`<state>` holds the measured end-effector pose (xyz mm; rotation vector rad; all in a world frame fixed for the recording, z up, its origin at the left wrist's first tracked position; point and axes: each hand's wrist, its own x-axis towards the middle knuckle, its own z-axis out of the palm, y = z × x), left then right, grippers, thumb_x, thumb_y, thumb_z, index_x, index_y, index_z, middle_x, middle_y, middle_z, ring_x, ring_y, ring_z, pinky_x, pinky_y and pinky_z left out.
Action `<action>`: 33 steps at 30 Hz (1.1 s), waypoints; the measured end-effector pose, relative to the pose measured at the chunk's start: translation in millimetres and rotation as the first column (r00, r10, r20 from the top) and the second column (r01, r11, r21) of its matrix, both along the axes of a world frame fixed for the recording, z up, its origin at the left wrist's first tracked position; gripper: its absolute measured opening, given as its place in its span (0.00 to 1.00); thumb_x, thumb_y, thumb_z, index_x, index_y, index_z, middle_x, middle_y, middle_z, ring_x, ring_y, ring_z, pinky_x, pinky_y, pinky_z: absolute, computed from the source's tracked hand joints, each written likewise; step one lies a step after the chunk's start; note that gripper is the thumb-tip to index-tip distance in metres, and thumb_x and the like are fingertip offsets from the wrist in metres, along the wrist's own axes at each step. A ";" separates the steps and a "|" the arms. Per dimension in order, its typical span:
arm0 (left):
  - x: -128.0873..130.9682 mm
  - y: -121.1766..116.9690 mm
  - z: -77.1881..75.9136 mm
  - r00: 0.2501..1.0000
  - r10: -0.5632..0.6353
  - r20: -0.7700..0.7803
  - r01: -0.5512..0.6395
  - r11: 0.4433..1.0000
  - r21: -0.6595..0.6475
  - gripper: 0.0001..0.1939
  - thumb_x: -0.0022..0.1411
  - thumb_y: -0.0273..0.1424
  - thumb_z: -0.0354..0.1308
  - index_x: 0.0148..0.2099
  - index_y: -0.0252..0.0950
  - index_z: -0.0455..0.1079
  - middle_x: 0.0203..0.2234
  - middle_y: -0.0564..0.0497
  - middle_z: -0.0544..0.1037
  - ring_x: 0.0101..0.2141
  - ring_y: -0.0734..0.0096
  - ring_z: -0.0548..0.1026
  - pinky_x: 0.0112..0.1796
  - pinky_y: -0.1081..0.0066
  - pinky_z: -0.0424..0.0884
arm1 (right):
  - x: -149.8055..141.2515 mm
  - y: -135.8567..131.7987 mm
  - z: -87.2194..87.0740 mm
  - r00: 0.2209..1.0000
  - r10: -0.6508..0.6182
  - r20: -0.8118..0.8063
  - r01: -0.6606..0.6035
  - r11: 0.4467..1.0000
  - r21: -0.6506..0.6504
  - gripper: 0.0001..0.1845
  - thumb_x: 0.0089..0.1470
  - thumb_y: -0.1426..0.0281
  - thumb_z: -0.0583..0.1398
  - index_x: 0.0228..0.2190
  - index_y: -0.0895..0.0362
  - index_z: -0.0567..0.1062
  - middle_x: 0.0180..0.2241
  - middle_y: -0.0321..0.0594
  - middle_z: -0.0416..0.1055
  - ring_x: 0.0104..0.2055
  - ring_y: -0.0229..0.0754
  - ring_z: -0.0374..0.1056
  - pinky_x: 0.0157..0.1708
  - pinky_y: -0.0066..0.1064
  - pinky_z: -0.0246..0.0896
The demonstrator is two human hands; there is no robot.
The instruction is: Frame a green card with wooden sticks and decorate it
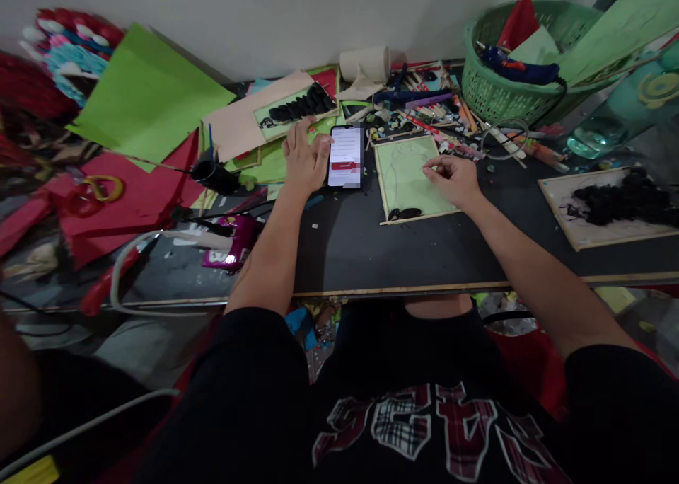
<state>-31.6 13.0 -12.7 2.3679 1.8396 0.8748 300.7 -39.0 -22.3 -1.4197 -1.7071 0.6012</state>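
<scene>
My left hand (303, 158) rests beside a lit smartphone (345, 156) on the black table (371, 243), thumb at the phone's left edge, fingers spread. My right hand (452, 177) lies on a small green panel in a wooden frame (406, 180), fingers curled in a loose pinch; what they hold, if anything, is too small to see. A faint pencil outline shows on the panel and a black patch (404, 214) sits at its near edge.
Green and red paper sheets (143, 95) cover the left. A green basket (509, 73) with a blue glue gun stands at back right. Another frame with black material (610, 204) lies right. Pencils and sticks (429, 109) clutter the back. A paper cup (366, 64) lies tipped.
</scene>
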 end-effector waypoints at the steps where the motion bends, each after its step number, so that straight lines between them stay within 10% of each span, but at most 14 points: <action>1: 0.1 -0.3 0.3 1.000 0.006 0.004 -0.006 1.000 0.002 0.50 0.61 0.66 0.18 0.53 0.44 0.73 0.68 0.52 0.61 0.68 0.58 0.53 0.64 0.51 0.51 | 0.2 0.2 -0.5 1.000 -0.003 -0.002 0.003 1.000 0.006 0.07 0.52 0.66 0.65 0.33 0.56 0.81 0.20 0.32 0.62 0.22 0.34 0.55 0.27 0.31 0.52; 33: 4.8 -1.1 4.8 1.000 -0.008 -0.024 0.007 0.999 -0.054 0.27 0.69 0.48 0.42 0.60 0.44 0.71 0.69 0.49 0.57 0.67 0.51 0.52 0.62 0.44 0.52 | 1.1 2.0 -0.7 1.000 0.022 -0.013 -0.022 1.000 0.003 0.12 0.51 0.61 0.65 0.33 0.56 0.81 0.20 0.34 0.64 0.23 0.34 0.54 0.25 0.31 0.49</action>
